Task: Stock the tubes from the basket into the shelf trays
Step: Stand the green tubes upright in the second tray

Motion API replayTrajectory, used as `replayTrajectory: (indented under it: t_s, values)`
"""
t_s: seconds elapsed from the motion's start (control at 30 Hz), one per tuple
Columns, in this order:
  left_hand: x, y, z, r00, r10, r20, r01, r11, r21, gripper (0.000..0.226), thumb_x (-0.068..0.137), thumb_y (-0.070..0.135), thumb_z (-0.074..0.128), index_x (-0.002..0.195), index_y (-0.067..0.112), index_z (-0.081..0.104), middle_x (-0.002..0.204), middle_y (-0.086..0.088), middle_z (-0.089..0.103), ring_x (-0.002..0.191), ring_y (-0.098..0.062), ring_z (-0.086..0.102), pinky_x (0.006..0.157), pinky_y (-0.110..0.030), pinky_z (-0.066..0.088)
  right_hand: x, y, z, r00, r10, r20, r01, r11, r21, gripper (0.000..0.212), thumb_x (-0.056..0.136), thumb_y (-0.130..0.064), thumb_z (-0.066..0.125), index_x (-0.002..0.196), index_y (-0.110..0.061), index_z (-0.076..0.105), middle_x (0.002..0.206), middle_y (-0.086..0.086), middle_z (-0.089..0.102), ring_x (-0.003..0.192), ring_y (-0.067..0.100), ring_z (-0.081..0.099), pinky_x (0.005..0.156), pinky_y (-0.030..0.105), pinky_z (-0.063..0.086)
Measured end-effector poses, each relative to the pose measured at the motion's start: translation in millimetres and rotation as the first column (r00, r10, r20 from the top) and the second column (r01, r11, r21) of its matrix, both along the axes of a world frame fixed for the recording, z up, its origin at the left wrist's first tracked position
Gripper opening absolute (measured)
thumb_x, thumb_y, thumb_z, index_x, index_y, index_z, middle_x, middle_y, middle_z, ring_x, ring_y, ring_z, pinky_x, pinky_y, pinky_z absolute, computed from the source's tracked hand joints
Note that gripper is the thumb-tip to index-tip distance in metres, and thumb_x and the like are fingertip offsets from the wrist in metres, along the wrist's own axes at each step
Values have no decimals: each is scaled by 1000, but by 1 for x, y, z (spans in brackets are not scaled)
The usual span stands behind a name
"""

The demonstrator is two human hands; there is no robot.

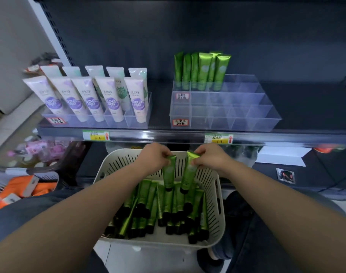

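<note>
both arms reach forward, left hand [154, 154] and right hand [211, 155] each pinching closed.

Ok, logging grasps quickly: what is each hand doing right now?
Left hand: closed on a green tube.
Right hand: closed on another green tube.

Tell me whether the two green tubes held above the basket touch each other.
Apart. The head view shows the left hand's tube and the right hand's tube with the basket's slotted wall visible between them.

Dark metal shelving unit [188, 26] with matte back panel, white slotted upright [50, 32] at left, pale grey wall [8, 46] beyond, light tiled floor [8, 123] lower left, glossy shelf edge [168, 134] catching overhead light
</note>
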State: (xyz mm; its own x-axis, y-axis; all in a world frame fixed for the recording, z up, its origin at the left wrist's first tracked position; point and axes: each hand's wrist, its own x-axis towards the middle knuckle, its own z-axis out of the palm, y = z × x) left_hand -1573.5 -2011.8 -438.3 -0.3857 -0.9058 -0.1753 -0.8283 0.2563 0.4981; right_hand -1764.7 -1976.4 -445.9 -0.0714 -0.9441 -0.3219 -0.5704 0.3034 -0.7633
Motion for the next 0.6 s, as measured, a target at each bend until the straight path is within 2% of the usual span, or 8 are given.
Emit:
replayTrajectory:
  t_s: [0.17,0.23,0.3,0.37,0.5,0.6]
  values:
    - [-20,-3,33,998,-59,-15,57,995,-80,24,81,18,69,105,17,71,102,-1,68,91,-11,58,78,-20,39,-18,-2,24,999,-7,50,10,998,-67,17,75,-7,75,88,-12,67,80,2,64,68,11,61,57,19,52]
    - [-28,-4,45,997,-79,-15,77,991,-109,23,81,18,69,104,18,71,100,-1,67,93,-15,60,77,-21,40,-26,-3,34,999,-14,42,18,995,-98,19,75,-10,76,92,-13,68,77,-1,65,65,10,61,53,18,50]
    - [-37,-5,58,996,-92,-17,88,986,-139,22,80,17,69,102,19,72,100,-2,66,93,-17,61,77,-21,41,-34,-4,42,998,-25,58,31,993,-118,18,75,-12,76,91,-16,68,81,3,68,69,17,65,62,30,57]
    - [-45,-7,69,994,-104,-18,100,980,-171,20,80,16,69,100,19,73,98,-2,68,92,-18,61,76,-20,40,-42,-6,51,997,-24,77,34,990,-138,18,75,-11,76,90,-17,68,86,7,69,79,26,67,74,41,57]
    - [-61,-12,92,990,-127,-59,112,971,-212,19,81,15,69,100,15,73,97,-2,69,92,-18,62,78,-22,44,-54,-7,68,988,-45,148,72,980,-186,18,74,-5,76,80,-19,65,82,4,65,79,20,62,76,34,56]
    - [-73,-18,107,989,-130,-76,110,970,-218,16,82,14,68,97,15,72,90,1,67,91,-18,62,75,-20,42,-63,-8,82,985,-52,163,87,973,-214,15,75,-5,75,79,-16,66,81,7,64,74,18,61,75,34,54]
